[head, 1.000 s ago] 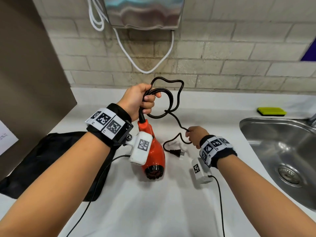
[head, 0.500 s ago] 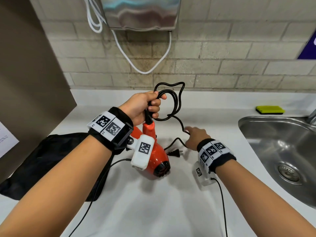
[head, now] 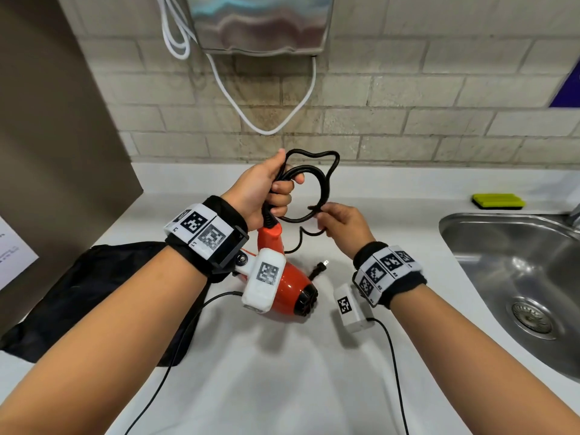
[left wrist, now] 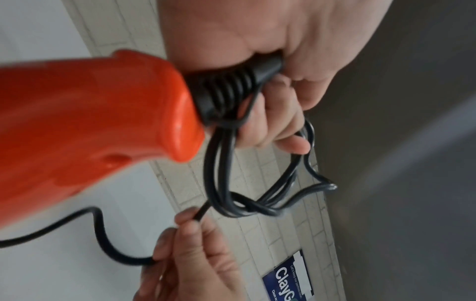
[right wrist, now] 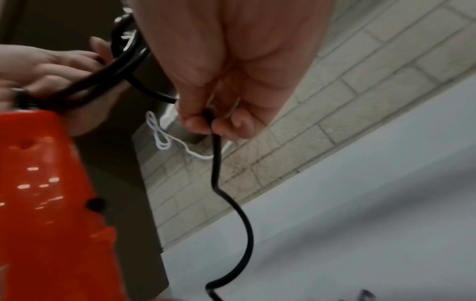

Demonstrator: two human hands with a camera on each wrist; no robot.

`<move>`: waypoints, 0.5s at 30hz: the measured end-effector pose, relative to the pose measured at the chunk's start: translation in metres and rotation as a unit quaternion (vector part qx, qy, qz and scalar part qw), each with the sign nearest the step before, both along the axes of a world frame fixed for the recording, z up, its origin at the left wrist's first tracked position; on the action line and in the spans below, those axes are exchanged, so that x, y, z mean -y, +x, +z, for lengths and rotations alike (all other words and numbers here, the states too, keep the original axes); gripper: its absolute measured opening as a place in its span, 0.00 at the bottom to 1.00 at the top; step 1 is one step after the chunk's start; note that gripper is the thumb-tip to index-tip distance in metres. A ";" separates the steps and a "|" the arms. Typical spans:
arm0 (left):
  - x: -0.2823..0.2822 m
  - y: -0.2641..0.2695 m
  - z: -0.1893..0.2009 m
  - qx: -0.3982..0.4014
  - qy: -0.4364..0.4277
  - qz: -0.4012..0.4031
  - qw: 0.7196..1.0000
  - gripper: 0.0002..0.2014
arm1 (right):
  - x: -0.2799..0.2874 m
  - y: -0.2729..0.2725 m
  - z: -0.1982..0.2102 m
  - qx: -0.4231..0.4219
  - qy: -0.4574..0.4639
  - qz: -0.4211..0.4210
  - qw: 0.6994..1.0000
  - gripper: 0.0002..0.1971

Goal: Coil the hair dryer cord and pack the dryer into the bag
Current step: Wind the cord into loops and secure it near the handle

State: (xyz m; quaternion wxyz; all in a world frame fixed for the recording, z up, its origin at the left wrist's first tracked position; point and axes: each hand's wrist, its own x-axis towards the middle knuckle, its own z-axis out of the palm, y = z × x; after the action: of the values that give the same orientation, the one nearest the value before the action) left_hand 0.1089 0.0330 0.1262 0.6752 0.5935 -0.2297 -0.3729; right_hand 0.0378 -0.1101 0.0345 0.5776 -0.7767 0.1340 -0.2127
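An orange-red hair dryer (head: 290,282) hangs nozzle-down over the white counter, held up by my left hand (head: 266,191). That hand grips the black strain relief (left wrist: 231,87) at the handle's end together with several loops of the black cord (head: 323,183). My right hand (head: 340,222) pinches the free run of cord (right wrist: 216,163) just below the loops. The plug (head: 320,267) rests on the counter behind the dryer. A black bag (head: 91,296) lies flat at the left, partly under my left forearm.
A steel sink (head: 514,277) is sunk into the counter at the right, with a green sponge (head: 499,200) behind it. A wall-mounted metal unit (head: 260,23) with a white cable (head: 266,120) hangs above. A brown panel (head: 47,152) bounds the left side.
My right hand has risen from the counter toward the loops, drawing the cord up. The dryer swung so its nozzle points right, and the plug slid closer to it.
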 end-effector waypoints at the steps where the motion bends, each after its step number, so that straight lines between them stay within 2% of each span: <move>1: -0.001 0.000 0.000 0.000 0.007 -0.001 1.000 0.27 | 0.007 0.000 -0.005 -0.020 -0.010 -0.032 0.999 0.11; 3: -0.004 0.000 0.000 0.002 0.017 0.002 1.000 0.27 | 0.023 -0.002 -0.017 -0.062 -0.019 -0.102 0.993 0.08; 6: -0.006 -0.001 -0.001 0.025 0.033 0.009 0.999 0.26 | 0.036 -0.007 -0.026 -0.114 -0.028 -0.162 0.980 0.10; 8: -0.004 -0.001 0.000 0.035 0.038 0.012 0.999 0.26 | 0.037 -0.007 -0.023 -0.149 -0.046 -0.156 0.975 0.11; 11: -0.002 0.001 0.002 0.033 0.031 0.014 0.999 0.25 | 0.030 -0.008 -0.008 -0.222 -0.119 -0.081 0.964 0.11; 13: -0.003 0.004 0.001 0.030 0.028 0.015 0.999 0.25 | 0.024 -0.009 0.006 -0.169 -0.145 -0.055 0.973 0.16; 15: -0.004 0.007 0.000 0.035 0.030 0.013 0.999 0.24 | 0.012 -0.012 0.025 -0.019 -0.095 -0.056 0.994 0.20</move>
State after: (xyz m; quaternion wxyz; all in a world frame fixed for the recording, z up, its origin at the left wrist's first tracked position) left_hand 0.1155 0.0368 0.1266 0.6537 0.6288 -0.2343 -0.3499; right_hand 0.0255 -0.1217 0.0598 0.4856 -0.8232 0.1672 -0.2419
